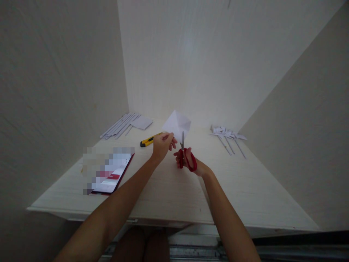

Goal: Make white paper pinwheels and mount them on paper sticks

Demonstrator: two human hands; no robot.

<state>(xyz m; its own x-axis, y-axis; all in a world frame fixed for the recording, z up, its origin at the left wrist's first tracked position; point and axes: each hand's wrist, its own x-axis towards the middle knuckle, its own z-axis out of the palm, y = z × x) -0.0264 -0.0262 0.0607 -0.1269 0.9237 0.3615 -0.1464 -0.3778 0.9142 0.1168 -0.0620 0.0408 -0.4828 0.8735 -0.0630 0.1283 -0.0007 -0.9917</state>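
A creased square of white paper (176, 122) is held up over the middle of the table, one corner pointing away from me. My left hand (163, 143) is closed on its near left edge, thumb on top. In my right hand (192, 162) is a pair of scissors (193, 163) with red handles, my fingers through the loops. The blades point away from me and overlap the paper's near right part; I cannot tell whether they touch it. Just left of my left hand lies a yellow and black utility knife (148, 140), its far end close to the paper.
Rolled paper sticks (120, 125) and a flat paper sheet (141, 122) lie at the back left. Several paper pinwheels on sticks (227, 134) lie at the back right. A tablet-like device (109, 183), partly blurred, sits front left. Walls (180, 54) enclose the table (169, 196).
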